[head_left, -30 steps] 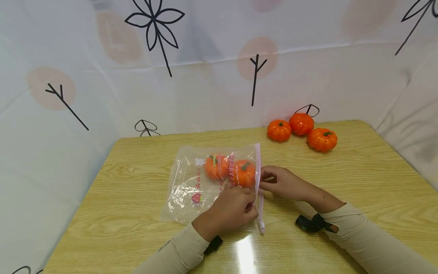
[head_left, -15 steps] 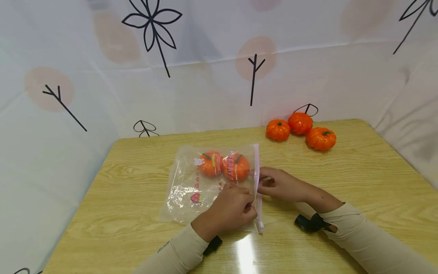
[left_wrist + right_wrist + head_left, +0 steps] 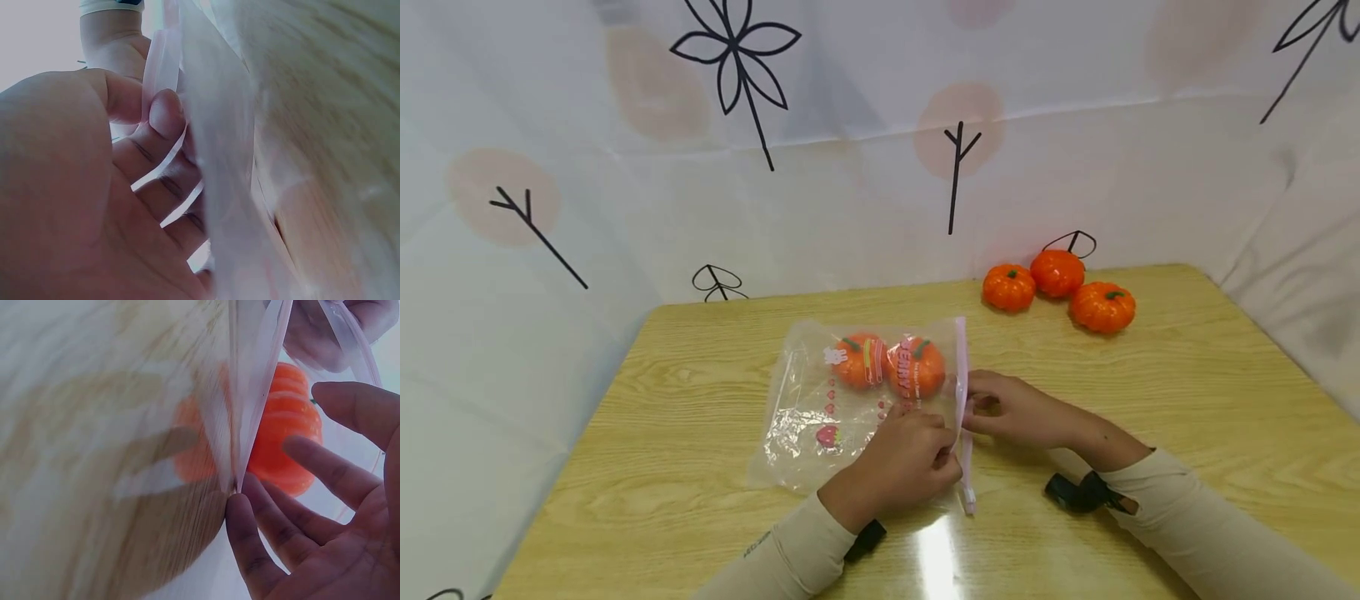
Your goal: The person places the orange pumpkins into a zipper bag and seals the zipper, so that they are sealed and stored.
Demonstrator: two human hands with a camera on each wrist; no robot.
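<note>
A clear zip bag (image 3: 805, 408) with pink print and a pink zip strip lies flat, its mouth toward the right. Inside it, side by side near its far edge, are two small orange toy pumpkins, the left one (image 3: 859, 360) and the right one (image 3: 917, 368). My left hand (image 3: 898, 458) pinches the upper lip of the mouth between thumb and index finger, by the strip (image 3: 161, 69). My right hand (image 3: 1018, 408) is at the mouth, fingers extended and spread inside the opening; in the right wrist view a pumpkin (image 3: 284, 444) sits just beyond the fingertips, with no grip on it.
Three more toy pumpkins stand at the back right of the wooden table (image 3: 700, 517): a left one (image 3: 1009, 288), a middle one (image 3: 1057, 273) and a right one (image 3: 1102, 307). A patterned cloth (image 3: 850, 208) hangs behind the table's back edge.
Both pumpkins in the bag have shifted left, deeper in and away from the mouth. My right hand's fingers remain at the opening, and the left hand keeps its pinch on the lip.
</note>
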